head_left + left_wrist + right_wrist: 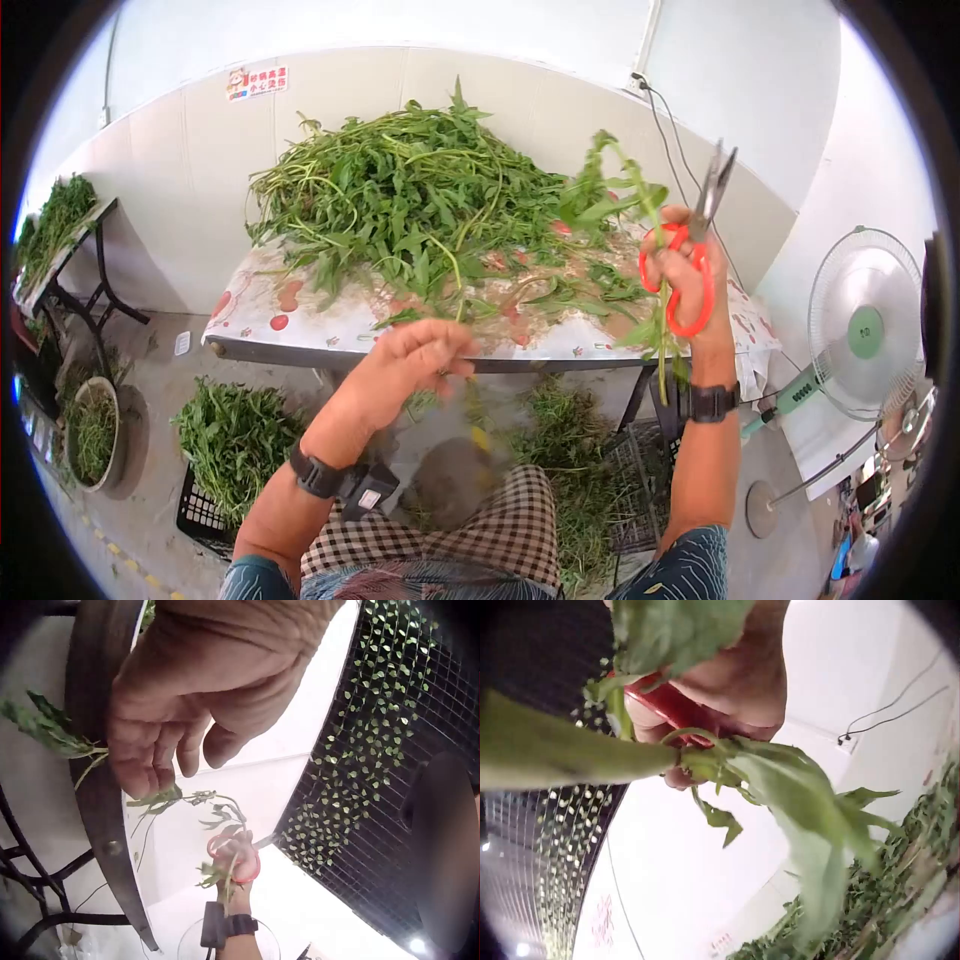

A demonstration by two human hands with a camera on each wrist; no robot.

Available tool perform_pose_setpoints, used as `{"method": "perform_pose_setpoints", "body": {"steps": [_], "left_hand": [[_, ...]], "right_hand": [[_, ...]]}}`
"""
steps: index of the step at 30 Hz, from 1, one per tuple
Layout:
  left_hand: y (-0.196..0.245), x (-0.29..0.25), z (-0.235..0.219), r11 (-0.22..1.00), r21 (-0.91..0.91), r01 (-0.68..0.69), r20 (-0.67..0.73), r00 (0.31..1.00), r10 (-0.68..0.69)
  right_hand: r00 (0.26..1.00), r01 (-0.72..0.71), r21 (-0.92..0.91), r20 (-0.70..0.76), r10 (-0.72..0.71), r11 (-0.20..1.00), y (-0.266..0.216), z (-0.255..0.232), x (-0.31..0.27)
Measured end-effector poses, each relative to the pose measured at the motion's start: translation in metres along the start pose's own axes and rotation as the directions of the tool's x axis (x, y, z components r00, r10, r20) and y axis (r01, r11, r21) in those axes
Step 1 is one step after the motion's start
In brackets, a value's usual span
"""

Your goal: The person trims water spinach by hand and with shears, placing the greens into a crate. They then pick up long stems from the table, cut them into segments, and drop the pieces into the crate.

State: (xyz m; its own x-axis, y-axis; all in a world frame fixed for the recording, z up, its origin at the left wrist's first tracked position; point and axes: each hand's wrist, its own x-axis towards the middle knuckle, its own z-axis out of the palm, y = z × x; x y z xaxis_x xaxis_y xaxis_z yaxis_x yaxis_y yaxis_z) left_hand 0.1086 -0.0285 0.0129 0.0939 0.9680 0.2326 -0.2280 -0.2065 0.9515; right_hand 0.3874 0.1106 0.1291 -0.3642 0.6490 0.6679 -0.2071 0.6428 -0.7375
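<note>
My right hand [680, 265] is raised over the table's right side, fingers through the red handles of a pair of scissors [712, 190] whose blades point up. The same hand also grips a long leafy green stem [640, 185], its lower end hanging below the hand. Close up in the right wrist view, the stem [577, 754] crosses in front of the red handle. My left hand [400, 375] hovers at the table's front edge, fingers loosely bent, with no held object visible. A leafy sprig [56, 731] shows just beyond its fingertips.
A large heap of leafy stems [400, 180] covers the back of the cloth-covered table [300, 335]. Crates of greens [235, 440] stand below it. A basin [115, 455] sits at the left, a standing fan [865, 320] at the right.
</note>
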Motion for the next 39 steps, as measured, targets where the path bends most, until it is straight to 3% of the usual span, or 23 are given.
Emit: {"method": "perform_pose_setpoints", "body": {"steps": [3,6,10,13,16,19,20,22,25,29,33,39], "left_hand": [[0.016,0.011,0.002,0.991,-0.126,-0.037,-0.045,0.999,0.032],[0.028,0.02,-0.001,0.937,-0.335,-0.096,-0.084,0.994,0.072],[0.027,0.019,-0.014,0.891,-0.438,-0.122,-0.117,0.99,0.079],[0.025,0.018,-0.02,0.902,-0.38,-0.205,-0.142,0.976,0.162],[0.036,0.011,-0.019,0.932,-0.201,-0.302,-0.213,0.942,0.26],[0.037,0.006,-0.028,0.909,-0.282,-0.307,-0.292,0.93,0.223],[0.033,0.005,-0.038,0.883,-0.351,-0.311,-0.249,0.94,0.232],[0.03,0.005,-0.042,0.876,-0.37,-0.31,-0.305,0.931,0.201],[0.023,0.004,-0.045,0.875,-0.365,-0.318,-0.389,0.906,0.167],[0.007,0.009,-0.056,0.879,-0.343,-0.332,-0.436,0.885,0.164],[-0.001,0.011,-0.065,0.879,-0.359,-0.315,-0.448,0.884,0.134],[-0.004,0.016,-0.073,0.857,-0.387,-0.341,-0.508,0.854,0.11]], "right_hand": [[0.972,-0.073,-0.078,0.217,0.088,0.994,-0.004,0.038,-0.021],[0.887,0.097,-0.46,0.443,0.133,0.883,-0.016,0.071,-0.044],[0.786,0.158,-0.495,0.587,0.195,0.855,-0.007,0.081,-0.054],[0.803,0.068,-0.552,0.524,0.282,0.831,0.001,0.082,-0.054],[0.874,0.135,-0.687,0.422,0.241,0.714,0.006,0.075,-0.044],[0.88,0.231,-0.756,0.431,0.199,0.613,0.022,0.054,-0.027],[0.89,0.225,-0.771,0.411,0.197,0.595,0.024,0.049,-0.023],[0.91,0.208,-0.803,0.369,0.191,0.559,0.023,0.042,-0.016],[0.945,-0.002,-0.803,0.194,0.264,0.596,0.022,0.041,-0.011],[0.965,0.1,-0.814,0.219,0.142,0.572,0.036,0.034,-0.007],[0.947,0.053,-0.836,0.216,0.239,0.546,0.044,0.026,-0.004],[0.979,-0.048,-0.756,0.093,0.18,0.653,0.082,-0.01,-0.008]]}}
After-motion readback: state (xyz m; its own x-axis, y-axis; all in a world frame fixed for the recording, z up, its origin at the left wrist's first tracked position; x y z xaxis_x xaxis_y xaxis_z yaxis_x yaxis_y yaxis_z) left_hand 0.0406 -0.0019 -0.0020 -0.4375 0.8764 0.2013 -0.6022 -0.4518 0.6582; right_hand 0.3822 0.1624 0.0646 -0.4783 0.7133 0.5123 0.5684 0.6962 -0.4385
